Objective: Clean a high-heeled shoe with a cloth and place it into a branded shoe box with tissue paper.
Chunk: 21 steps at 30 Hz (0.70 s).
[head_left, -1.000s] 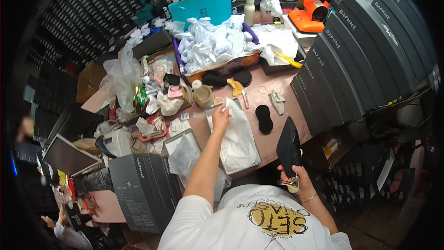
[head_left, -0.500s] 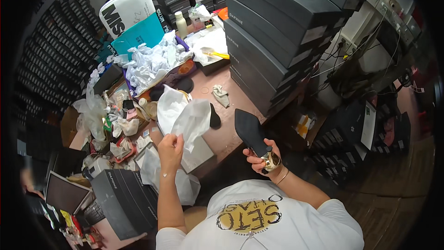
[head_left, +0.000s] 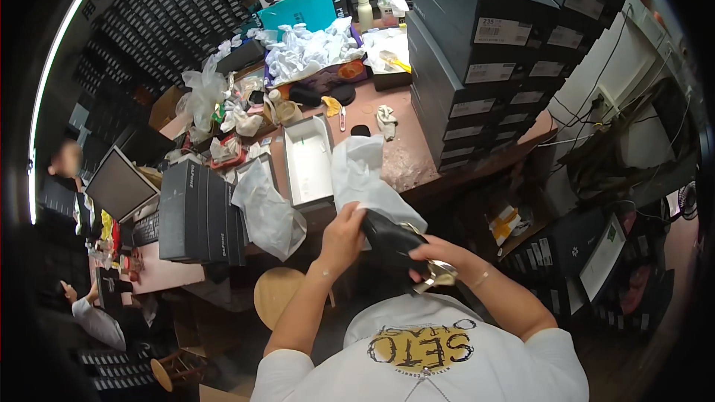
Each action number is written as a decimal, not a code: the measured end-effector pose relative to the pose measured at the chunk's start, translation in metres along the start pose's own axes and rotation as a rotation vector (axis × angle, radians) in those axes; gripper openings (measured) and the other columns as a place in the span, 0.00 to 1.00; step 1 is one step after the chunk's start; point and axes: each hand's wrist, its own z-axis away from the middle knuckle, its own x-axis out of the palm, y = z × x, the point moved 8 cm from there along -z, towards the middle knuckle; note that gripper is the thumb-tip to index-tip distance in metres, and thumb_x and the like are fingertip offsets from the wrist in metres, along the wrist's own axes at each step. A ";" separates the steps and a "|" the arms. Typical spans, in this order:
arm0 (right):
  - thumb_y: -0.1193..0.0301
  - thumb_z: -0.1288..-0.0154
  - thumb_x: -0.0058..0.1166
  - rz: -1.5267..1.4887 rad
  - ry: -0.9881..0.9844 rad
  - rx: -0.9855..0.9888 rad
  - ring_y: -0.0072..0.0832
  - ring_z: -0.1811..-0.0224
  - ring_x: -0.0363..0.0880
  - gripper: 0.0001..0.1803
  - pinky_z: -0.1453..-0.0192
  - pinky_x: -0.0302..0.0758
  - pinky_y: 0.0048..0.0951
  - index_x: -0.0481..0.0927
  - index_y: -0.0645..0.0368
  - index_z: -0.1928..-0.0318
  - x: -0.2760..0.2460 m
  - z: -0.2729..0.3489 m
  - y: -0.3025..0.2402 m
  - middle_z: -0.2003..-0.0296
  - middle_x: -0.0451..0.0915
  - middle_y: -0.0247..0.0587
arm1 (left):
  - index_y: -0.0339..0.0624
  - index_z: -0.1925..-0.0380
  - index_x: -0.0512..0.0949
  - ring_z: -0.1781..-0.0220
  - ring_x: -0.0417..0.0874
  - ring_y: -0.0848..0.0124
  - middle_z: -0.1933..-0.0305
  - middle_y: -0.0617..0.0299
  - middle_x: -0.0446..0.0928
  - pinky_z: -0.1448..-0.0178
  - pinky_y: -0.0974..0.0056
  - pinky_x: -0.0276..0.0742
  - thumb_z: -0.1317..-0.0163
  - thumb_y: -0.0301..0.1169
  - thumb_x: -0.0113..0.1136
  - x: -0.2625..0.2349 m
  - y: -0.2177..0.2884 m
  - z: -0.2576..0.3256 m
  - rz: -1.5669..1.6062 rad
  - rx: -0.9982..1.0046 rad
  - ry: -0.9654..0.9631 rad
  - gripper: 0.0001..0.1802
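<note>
My right hand point(head_left: 430, 257) grips a black shoe point(head_left: 391, 238) with a gold-coloured buckle, held close to my chest. My left hand point(head_left: 344, 232) holds a sheet of white tissue paper point(head_left: 366, 179) by its lower edge, right against the toe of the shoe. The paper rises above both hands and partly covers the shoe. Just beyond my hands an open white shoe box point(head_left: 307, 160) lies on the pinkish table point(head_left: 406, 160).
Tall stacks of dark shoe boxes point(head_left: 491, 52) stand at the right and left point(head_left: 197, 208). Crumpled white paper point(head_left: 309, 48), bottles and small items crowd the far table. A round wooden stool point(head_left: 279, 294) is below. Other people sit at the left by a monitor point(head_left: 115, 182).
My view has swung right. My left hand lifted the tissue paper off the table and brought it to the shoe; both hands now meet in front of my chest.
</note>
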 end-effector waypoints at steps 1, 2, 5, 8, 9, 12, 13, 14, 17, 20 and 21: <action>0.67 0.36 0.56 0.029 -0.023 0.033 0.23 0.74 0.80 0.21 0.74 0.78 0.24 0.68 0.59 0.45 0.000 -0.012 -0.002 0.65 0.77 0.37 | 0.39 0.48 0.75 0.54 0.81 0.49 0.44 0.48 0.73 0.52 0.54 0.79 0.51 0.19 0.59 -0.003 0.017 0.009 0.002 0.025 -0.027 0.25; 0.68 0.35 0.55 -0.065 0.106 -0.066 0.24 0.74 0.80 0.20 0.74 0.78 0.25 0.68 0.58 0.46 -0.008 -0.028 -0.002 0.66 0.77 0.37 | 0.40 0.48 0.75 0.54 0.82 0.50 0.45 0.50 0.74 0.53 0.55 0.80 0.53 0.17 0.60 -0.006 0.021 0.020 0.038 -0.002 -0.067 0.27; 0.71 0.34 0.53 -0.190 0.355 -0.299 0.25 0.72 0.81 0.16 0.73 0.78 0.27 0.70 0.56 0.47 -0.049 -0.078 0.017 0.68 0.77 0.36 | 0.39 0.50 0.78 0.55 0.83 0.53 0.48 0.51 0.77 0.52 0.56 0.81 0.52 0.16 0.58 -0.015 0.020 0.052 -0.040 0.067 0.057 0.25; 0.67 0.31 0.53 -0.067 0.403 -0.283 0.27 0.59 0.82 0.16 0.58 0.81 0.31 0.73 0.60 0.47 -0.032 -0.092 0.042 0.59 0.80 0.37 | 0.39 0.49 0.78 0.51 0.83 0.53 0.46 0.48 0.77 0.50 0.58 0.82 0.54 0.18 0.62 0.003 0.036 0.065 0.044 0.028 0.054 0.27; 0.65 0.30 0.51 -0.036 0.305 -0.229 0.28 0.56 0.81 0.18 0.55 0.81 0.32 0.73 0.61 0.44 -0.023 -0.097 0.049 0.55 0.80 0.37 | 0.41 0.48 0.78 0.51 0.84 0.56 0.46 0.50 0.77 0.51 0.60 0.83 0.54 0.19 0.63 0.003 0.050 0.064 0.066 0.120 0.095 0.28; 0.61 0.27 0.48 -0.076 0.103 -0.194 0.27 0.51 0.81 0.22 0.50 0.82 0.29 0.72 0.61 0.41 -0.021 -0.120 0.033 0.48 0.79 0.40 | 0.42 0.46 0.78 0.51 0.84 0.59 0.45 0.53 0.77 0.51 0.61 0.84 0.54 0.17 0.61 -0.008 0.042 0.048 0.097 0.131 0.006 0.30; 0.61 0.27 0.48 -0.132 0.053 -0.183 0.27 0.51 0.81 0.21 0.51 0.82 0.29 0.72 0.61 0.41 -0.020 -0.128 0.019 0.49 0.79 0.40 | 0.42 0.46 0.77 0.51 0.84 0.59 0.44 0.54 0.77 0.51 0.61 0.84 0.55 0.17 0.60 -0.019 0.026 0.048 0.072 0.131 0.022 0.30; 0.61 0.27 0.48 -0.003 0.144 -0.159 0.27 0.51 0.81 0.21 0.51 0.82 0.29 0.71 0.60 0.40 -0.026 -0.132 0.006 0.49 0.79 0.40 | 0.43 0.46 0.77 0.51 0.84 0.60 0.44 0.55 0.77 0.51 0.62 0.84 0.55 0.16 0.60 -0.031 0.010 0.046 0.046 0.133 0.035 0.31; 0.62 0.26 0.47 0.040 0.346 -0.285 0.26 0.51 0.81 0.21 0.53 0.83 0.29 0.71 0.60 0.39 -0.017 -0.161 -0.018 0.48 0.79 0.39 | 0.44 0.45 0.77 0.51 0.84 0.59 0.44 0.56 0.77 0.51 0.61 0.83 0.53 0.16 0.58 -0.035 -0.028 0.035 0.070 0.128 0.004 0.31; 0.67 0.29 0.47 -0.320 0.241 -0.284 0.36 0.47 0.79 0.20 0.44 0.78 0.37 0.72 0.60 0.40 0.001 -0.201 -0.018 0.46 0.78 0.46 | 0.45 0.43 0.76 0.53 0.84 0.61 0.44 0.58 0.77 0.53 0.63 0.83 0.51 0.17 0.60 -0.034 -0.022 0.005 0.192 0.222 0.041 0.31; 0.67 0.29 0.47 -0.293 0.272 -0.294 0.37 0.47 0.79 0.20 0.44 0.77 0.38 0.72 0.61 0.40 -0.004 -0.194 -0.028 0.46 0.78 0.46 | 0.45 0.43 0.76 0.54 0.84 0.61 0.44 0.58 0.77 0.54 0.64 0.83 0.51 0.17 0.61 -0.040 -0.011 -0.011 0.273 0.297 0.073 0.31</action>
